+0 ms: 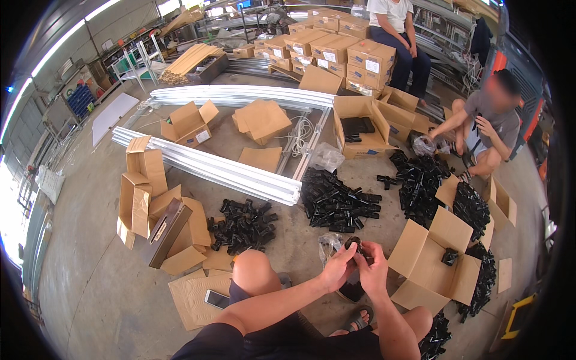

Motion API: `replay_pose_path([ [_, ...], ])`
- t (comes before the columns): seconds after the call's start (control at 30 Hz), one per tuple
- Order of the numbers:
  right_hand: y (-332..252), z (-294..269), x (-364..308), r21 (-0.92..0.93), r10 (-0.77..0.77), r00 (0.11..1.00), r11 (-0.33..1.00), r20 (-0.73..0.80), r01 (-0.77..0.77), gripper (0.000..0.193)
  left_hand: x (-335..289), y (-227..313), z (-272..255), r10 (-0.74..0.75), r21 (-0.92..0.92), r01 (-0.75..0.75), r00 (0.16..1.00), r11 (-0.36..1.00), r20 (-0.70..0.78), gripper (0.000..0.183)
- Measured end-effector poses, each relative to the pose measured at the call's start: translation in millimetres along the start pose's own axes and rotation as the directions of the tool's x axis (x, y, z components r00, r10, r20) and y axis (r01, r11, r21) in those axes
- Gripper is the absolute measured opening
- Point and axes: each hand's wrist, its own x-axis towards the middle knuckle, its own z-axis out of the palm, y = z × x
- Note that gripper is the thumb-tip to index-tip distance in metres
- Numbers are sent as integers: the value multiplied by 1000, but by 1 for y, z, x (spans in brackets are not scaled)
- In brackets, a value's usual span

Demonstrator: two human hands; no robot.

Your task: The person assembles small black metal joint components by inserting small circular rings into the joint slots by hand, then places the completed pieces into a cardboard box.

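"Low over the floor [132, 300], saw two hands at work?"

"Yes. Saw the left hand [338, 273] and the right hand [372, 270] close together, with bent fingers. Held a small black part [353, 242] up at the fingertips, in a narrow pinch from both sides."

"Could make out its shape?"

"Could not tell, with so much of it tucked behind the fingers."

"Found what beside the hands?"

"Found a clear bag [329, 245], all crinkly, just beside the left hand. Found an open brown box [429, 258] over to the right, with a black piece [450, 257] inside."

"Looked ahead too?"

"Looked, and saw a big heap of black pieces [339, 204] on the floor. Saw a smaller heap [243, 225] to the left, and long shiny white bars [204, 165] past both."

"Checked near the left knee [257, 273]?"

"Checked. Saw a phone [217, 299] on flat cardboard [191, 297]."

"Spotted other people?"

"Spotted a person in gray [489, 114] down low at the right, reaching to a second clear bag [423, 144]. Spotted a person in white [393, 24] farther back, sitting right by some stacked boxes [327, 45]."
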Motion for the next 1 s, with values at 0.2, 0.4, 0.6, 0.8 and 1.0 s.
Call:
replay_pose_path([
  [0.2,-5,-2,-1,-84,-6,999,996,47,10,39,-6,14,-2,-68,89,58,991,994,118,36],
  [0.4,0,-13,5,278,-3,1000,961,25,-4,46,-3,29,-4,-74,135,52,983,990,167,26],
  [0.6,-14,-20,4,55,20,994,998,109,-26,39,0,28,-12,-74,159,60,993,986,88,22],
  [0.8,-16,-30,9,-54,-92,992,994,85,97,34,2,23,-14,-102,202,82,991,976,89,20],
  [1.0,-16,-42,12,45,247,951,965,185,-260,37,-2,25,-5,-113,574,53,991,817,69,28],
])
